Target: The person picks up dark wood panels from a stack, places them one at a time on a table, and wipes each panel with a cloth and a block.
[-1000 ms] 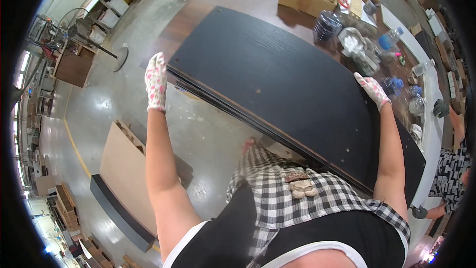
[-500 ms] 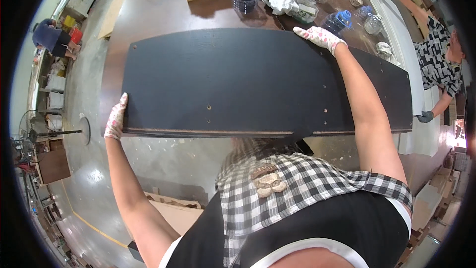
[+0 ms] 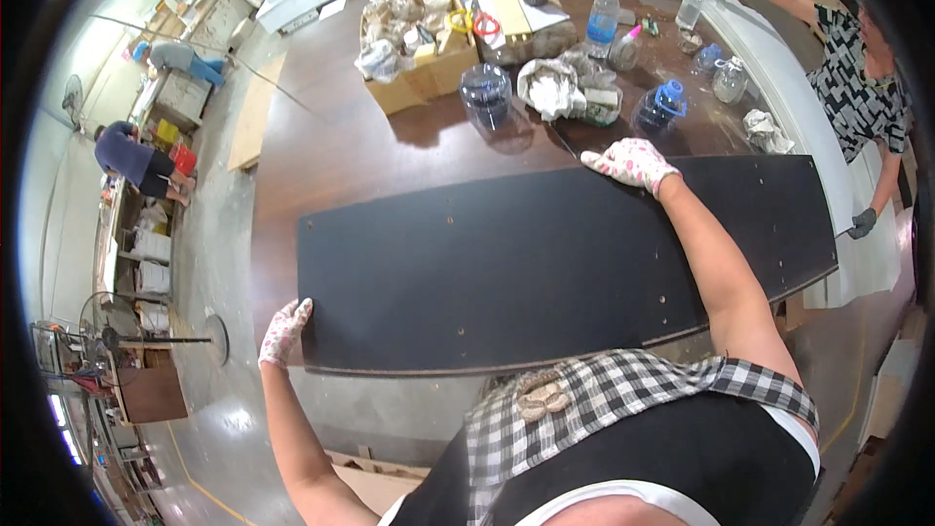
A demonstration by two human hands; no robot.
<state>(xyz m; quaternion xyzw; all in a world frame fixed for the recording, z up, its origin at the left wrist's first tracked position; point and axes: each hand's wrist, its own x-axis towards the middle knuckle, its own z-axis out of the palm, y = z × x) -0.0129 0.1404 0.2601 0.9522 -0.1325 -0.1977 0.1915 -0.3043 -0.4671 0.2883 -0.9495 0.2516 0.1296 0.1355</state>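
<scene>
A long black board (image 3: 497, 263) with small holes lies across the near part of the brown table, its near edge close to my checked apron. My left hand (image 3: 285, 333), in a white glove with pink spots, grips the board's left end, its thumb up at the edge. In a matching glove, my right hand (image 3: 633, 166) holds the far edge right of the middle, fingers reaching over the edge. That forearm crosses above the board and hides part of it. The fingers' undersides are out of sight on both hands.
Beyond the board stand a dark clear jug (image 3: 487, 97), a crumpled plastic bag (image 3: 553, 90), bottles and a filled cardboard box (image 3: 419, 88). At right, a person's gloved hands hold a long white panel (image 3: 779, 78). A fan (image 3: 219, 339) stands left of the table (image 3: 321, 151).
The view has tilted up, showing more of the table and room. The board's left end has come nearer to me, and the board looks slightly turned. Both hands keep their hold.
</scene>
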